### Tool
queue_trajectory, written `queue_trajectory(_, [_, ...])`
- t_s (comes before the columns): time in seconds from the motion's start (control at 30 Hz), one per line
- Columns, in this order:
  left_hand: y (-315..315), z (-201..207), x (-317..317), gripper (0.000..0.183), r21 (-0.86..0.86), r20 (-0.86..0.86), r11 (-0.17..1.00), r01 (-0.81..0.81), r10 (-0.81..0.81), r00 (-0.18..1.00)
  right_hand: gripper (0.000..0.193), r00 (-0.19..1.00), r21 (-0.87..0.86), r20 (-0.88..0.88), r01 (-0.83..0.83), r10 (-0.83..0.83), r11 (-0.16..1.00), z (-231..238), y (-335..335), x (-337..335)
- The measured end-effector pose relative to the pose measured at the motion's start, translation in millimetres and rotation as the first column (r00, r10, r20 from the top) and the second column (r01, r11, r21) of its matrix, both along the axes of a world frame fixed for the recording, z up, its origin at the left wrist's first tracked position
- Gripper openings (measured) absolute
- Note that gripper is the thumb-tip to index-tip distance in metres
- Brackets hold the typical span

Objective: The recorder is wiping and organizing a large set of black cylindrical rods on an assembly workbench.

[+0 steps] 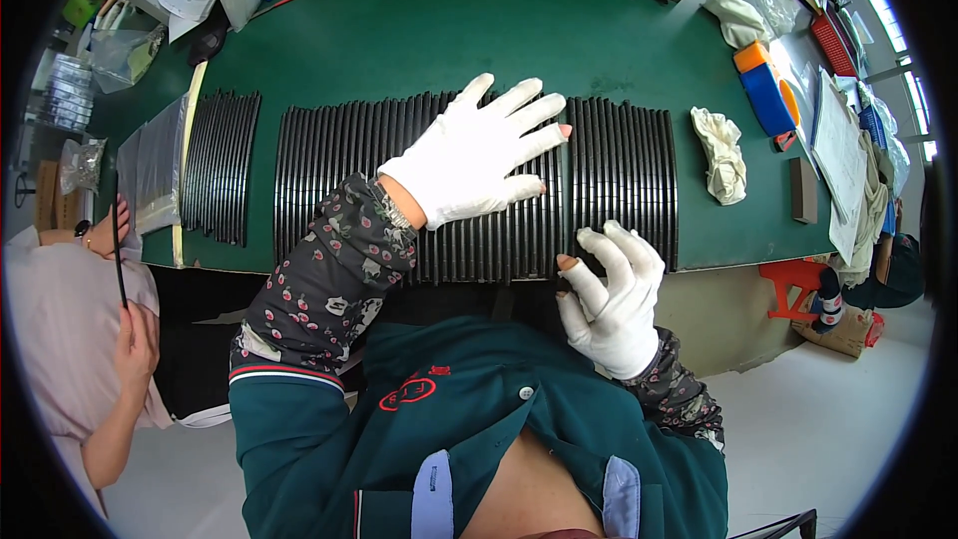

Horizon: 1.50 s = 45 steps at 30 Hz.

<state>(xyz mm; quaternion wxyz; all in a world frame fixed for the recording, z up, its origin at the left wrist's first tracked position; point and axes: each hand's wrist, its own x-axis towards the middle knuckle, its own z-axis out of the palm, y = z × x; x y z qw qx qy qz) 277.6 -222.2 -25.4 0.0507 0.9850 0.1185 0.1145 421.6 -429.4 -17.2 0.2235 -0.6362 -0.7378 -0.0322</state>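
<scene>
Many slim black rods (334, 165) lie side by side in a wide row on the green table. A narrow gap parts them from a smaller group of black rods (624, 165) on the right. My left hand (474, 155), in a white glove with some bare fingertips, lies flat across the wide row with its fingers spread. At the near ends of the right-hand group is my right hand (619, 304), gloved the same way. Its fingers are loosely bent and apart, and I see nothing held in them.
Shorter black rods (222, 170) lie to the left, beside a pale strip (188, 160) and clear plastic bags (155, 165). A co-worker's hand (135, 349) holds a thin dark rod at far left. On the right are a crumpled white glove (718, 155), a blue-and-orange object (766, 90) and a dark block (802, 190).
</scene>
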Motion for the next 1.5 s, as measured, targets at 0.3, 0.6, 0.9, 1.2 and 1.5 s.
queue_trajectory(0.3, [1, -1, 1, 0.063, 0.004, -0.005, 1.0, 0.005, -0.004, 1.0, 0.044, 0.999, 0.045, 0.052, -0.016, 0.013, 0.999, 1, -3, 6])
queue_trajectory(0.6, [1, -1, 0, 0.063, -0.005, -0.013, 1.0, -0.002, 0.002, 1.0, 0.042, 0.999, 0.022, 0.034, -0.019, 0.018, 1.0, 1, -1, 4])
queue_trajectory(0.9, [1, -1, 0, 0.063, -0.016, -0.017, 1.0, -0.005, 0.005, 1.0, 0.042, 0.999, 0.012, 0.037, -0.007, 0.006, 1.0, -2, -1, 1])
queue_trajectory(1.2, [0, 1, -1, 0.063, -0.007, -0.002, 1.0, -0.005, 0.005, 1.0, 0.055, 0.999, 0.096, 0.046, 0.004, -0.008, 0.995, -3, -7, 9])
queue_trajectory(1.5, [0, 3, 0, 0.062, -0.009, -0.035, 1.0, -0.006, 0.006, 0.999, 0.038, 0.984, 0.241, -0.059, -0.149, 0.168, 0.959, -14, -12, 8])
